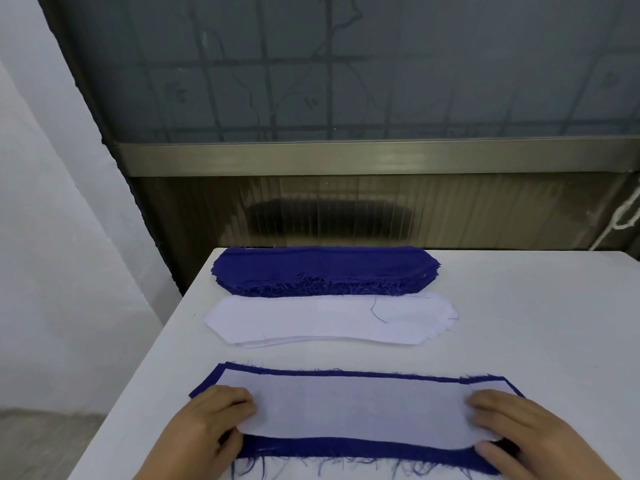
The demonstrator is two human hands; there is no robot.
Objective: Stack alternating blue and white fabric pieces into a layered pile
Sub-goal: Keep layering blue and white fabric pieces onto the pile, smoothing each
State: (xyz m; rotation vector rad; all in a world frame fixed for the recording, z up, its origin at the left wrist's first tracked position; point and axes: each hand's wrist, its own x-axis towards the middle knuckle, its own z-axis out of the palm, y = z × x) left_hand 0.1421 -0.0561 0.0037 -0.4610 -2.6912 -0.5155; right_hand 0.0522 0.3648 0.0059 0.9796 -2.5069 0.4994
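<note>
White piece [360, 407] ends under hands, blue piece [346, 450] mostly covered

**Soft, even light; wide-angle bend at the edges**

The white desk [519, 323] is evenly lit and bright, with only faint shadows under the things lying on it. Above the desk, the dark glass panel [346, 64] looks hazy, perhaps from reflections. Lines bow toward the frame's edges. Detail is slightly soft throughout.
</note>
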